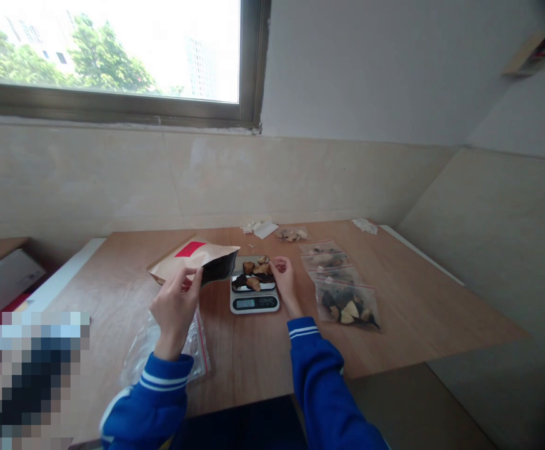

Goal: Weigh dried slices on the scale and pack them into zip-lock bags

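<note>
My left hand (176, 306) is closed on the open mouth of a brown paper pouch (192, 259) with a red label, held tipped toward a small grey kitchen scale (254, 302). Dark and tan dried pieces (255, 274) lie piled on the scale's platform. At the pile's right edge, my right hand (284, 278) has its fingers pinched together on or just above a piece. Both arms wear blue sleeves with white stripes.
Filled clear zip bags (345, 300) lie in a row right of the scale. Empty zip bags (192, 347) lie under my left wrist. White scraps (260, 227) and a small bag (292, 234) sit near the wall. The wooden table (417, 300) ends close on the right.
</note>
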### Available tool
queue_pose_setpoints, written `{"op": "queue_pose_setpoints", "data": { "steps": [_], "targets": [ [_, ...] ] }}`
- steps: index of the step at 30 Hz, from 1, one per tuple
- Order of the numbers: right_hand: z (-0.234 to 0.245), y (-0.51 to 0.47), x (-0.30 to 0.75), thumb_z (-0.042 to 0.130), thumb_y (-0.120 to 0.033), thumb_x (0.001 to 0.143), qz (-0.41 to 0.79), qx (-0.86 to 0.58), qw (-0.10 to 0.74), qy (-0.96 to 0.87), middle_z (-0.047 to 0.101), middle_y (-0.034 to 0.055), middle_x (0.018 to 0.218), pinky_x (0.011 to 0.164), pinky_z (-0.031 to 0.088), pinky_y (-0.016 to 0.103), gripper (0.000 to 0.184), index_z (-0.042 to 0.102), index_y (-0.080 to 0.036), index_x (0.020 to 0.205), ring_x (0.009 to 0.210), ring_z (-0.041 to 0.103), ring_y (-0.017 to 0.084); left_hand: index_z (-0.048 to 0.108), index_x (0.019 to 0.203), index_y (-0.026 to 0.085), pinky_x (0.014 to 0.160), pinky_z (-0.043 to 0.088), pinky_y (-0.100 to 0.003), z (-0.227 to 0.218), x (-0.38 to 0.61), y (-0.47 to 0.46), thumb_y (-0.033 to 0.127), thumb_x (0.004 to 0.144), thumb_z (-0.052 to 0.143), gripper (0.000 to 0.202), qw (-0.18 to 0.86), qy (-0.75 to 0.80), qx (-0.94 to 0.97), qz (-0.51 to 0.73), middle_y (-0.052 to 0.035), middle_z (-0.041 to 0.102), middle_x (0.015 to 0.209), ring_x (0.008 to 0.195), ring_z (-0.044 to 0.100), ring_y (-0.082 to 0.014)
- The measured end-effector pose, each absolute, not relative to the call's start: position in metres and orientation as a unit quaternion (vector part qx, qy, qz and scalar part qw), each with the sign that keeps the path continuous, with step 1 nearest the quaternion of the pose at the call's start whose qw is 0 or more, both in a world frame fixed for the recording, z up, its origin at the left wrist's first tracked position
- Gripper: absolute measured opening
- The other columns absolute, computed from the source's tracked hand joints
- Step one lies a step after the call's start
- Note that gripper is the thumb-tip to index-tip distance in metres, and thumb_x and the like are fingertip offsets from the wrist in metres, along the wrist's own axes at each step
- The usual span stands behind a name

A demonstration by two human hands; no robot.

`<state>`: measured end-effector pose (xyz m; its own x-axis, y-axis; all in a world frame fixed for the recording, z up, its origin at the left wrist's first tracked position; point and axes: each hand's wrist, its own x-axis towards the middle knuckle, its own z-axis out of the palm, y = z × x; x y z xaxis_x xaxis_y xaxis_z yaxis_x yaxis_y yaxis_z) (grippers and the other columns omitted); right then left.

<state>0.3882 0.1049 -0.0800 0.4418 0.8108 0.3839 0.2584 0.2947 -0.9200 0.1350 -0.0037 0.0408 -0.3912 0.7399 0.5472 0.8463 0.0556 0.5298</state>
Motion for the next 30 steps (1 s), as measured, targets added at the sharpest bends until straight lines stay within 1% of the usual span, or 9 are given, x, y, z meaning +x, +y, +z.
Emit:
{"op": "queue_pose_setpoints", "data": {
  "steps": [4, 8, 11, 14, 17, 19, 23, 26, 30],
  "targets": [
    [-0.076, 0.102, 0.390, 0.053, -0.050, 0.086, 0.209, -0.555, 0.616, -0.519, 0.071, 0.0093, 0.090, 0.072, 0.050, 0.031, 0.035, 0.064, -0.017, 0.094, 0.079, 0.065, 0.020, 0.071, 0.089, 0.025, 0.055, 0.028, -0.021, 0.042, 0.135, -0.004, 0.047, 0.087, 0.061, 0.024, 0.066, -0.722, -0.550, -0.415, 0.0013, 0.067, 0.067, 0.064, 0.061, -0.0140],
    [-0.070, 0.097, 0.401, 0.038, -0.040, 0.095, 0.166, -0.574, 0.603, -0.529, 0.073, 0.0099, 0.093, 0.078, 0.050, 0.032, 0.035, 0.062, -0.018, 0.108, 0.085, 0.068, 0.021, 0.071, 0.089, 0.025, 0.054, 0.027, -0.021, 0.043, 0.135, -0.004, 0.047, 0.087, 0.061, 0.024, 0.065, -0.723, -0.550, -0.413, 0.0013, 0.067, 0.067, 0.064, 0.061, -0.0144],
    [-0.072, 0.095, 0.411, 0.038, -0.029, 0.093, 0.077, -0.624, 0.570, -0.529, 0.072, 0.0109, 0.101, 0.084, 0.049, 0.034, 0.031, 0.061, -0.018, 0.111, 0.093, 0.067, 0.021, 0.071, 0.089, 0.026, 0.054, 0.027, -0.021, 0.043, 0.134, -0.004, 0.047, 0.087, 0.060, 0.024, 0.061, -0.724, -0.551, -0.411, 0.0013, 0.067, 0.068, 0.065, 0.061, -0.0147],
    [-0.081, 0.096, 0.417, 0.043, -0.020, 0.089, 0.001, -0.655, 0.489, -0.576, 0.070, 0.0130, 0.106, 0.092, 0.045, 0.038, 0.027, 0.064, -0.017, 0.104, 0.102, 0.062, 0.024, 0.071, 0.090, 0.025, 0.055, 0.027, -0.021, 0.043, 0.134, -0.005, 0.047, 0.088, 0.060, 0.024, 0.058, -0.725, -0.548, -0.413, 0.0013, 0.067, 0.068, 0.065, 0.061, -0.0148],
    [-0.090, 0.097, 0.418, 0.046, -0.015, 0.086, -0.022, -0.663, 0.416, -0.622, 0.068, 0.0143, 0.106, 0.095, 0.042, 0.039, 0.025, 0.066, -0.016, 0.101, 0.103, 0.058, 0.025, 0.071, 0.089, 0.025, 0.054, 0.028, -0.021, 0.044, 0.133, -0.006, 0.047, 0.088, 0.059, 0.025, 0.061, -0.724, -0.547, -0.416, 0.0013, 0.066, 0.067, 0.065, 0.061, -0.0149],
    [-0.093, 0.097, 0.417, 0.044, -0.014, 0.087, -0.022, -0.670, 0.395, -0.628, 0.068, 0.0140, 0.104, 0.095, 0.042, 0.039, 0.026, 0.067, -0.016, 0.101, 0.102, 0.058, 0.025, 0.071, 0.088, 0.025, 0.054, 0.028, -0.021, 0.045, 0.132, -0.006, 0.047, 0.088, 0.059, 0.025, 0.063, -0.722, -0.547, -0.419, 0.0011, 0.066, 0.067, 0.065, 0.061, -0.0150],
    [-0.087, 0.096, 0.416, 0.043, -0.013, 0.086, 0.002, -0.678, 0.393, -0.621, 0.069, 0.0130, 0.101, 0.092, 0.043, 0.039, 0.027, 0.067, -0.016, 0.098, 0.100, 0.059, 0.025, 0.071, 0.086, 0.024, 0.054, 0.028, -0.022, 0.045, 0.131, -0.006, 0.048, 0.088, 0.058, 0.027, 0.068, -0.718, -0.547, -0.426, 0.0003, 0.066, 0.067, 0.065, 0.061, -0.0152],
    [-0.075, 0.091, 0.415, 0.044, -0.013, 0.085, 0.030, -0.681, 0.426, -0.595, 0.070, 0.0125, 0.103, 0.088, 0.045, 0.036, 0.027, 0.065, -0.017, 0.101, 0.098, 0.062, 0.024, 0.071, 0.087, 0.025, 0.054, 0.027, -0.022, 0.045, 0.129, -0.006, 0.049, 0.088, 0.057, 0.028, 0.071, -0.719, -0.544, -0.427, 0.0001, 0.066, 0.067, 0.065, 0.061, -0.0154],
    [-0.055, 0.080, 0.411, 0.047, -0.026, 0.089, 0.049, -0.678, 0.489, -0.546, 0.070, 0.0133, 0.106, 0.081, 0.048, 0.034, 0.027, 0.061, -0.017, 0.111, 0.094, 0.065, 0.023, 0.071, 0.087, 0.025, 0.055, 0.028, -0.022, 0.046, 0.126, -0.007, 0.049, 0.088, 0.058, 0.027, 0.067, -0.722, -0.538, -0.429, 0.0005, 0.067, 0.069, 0.065, 0.061, -0.0153]
  ]
}}
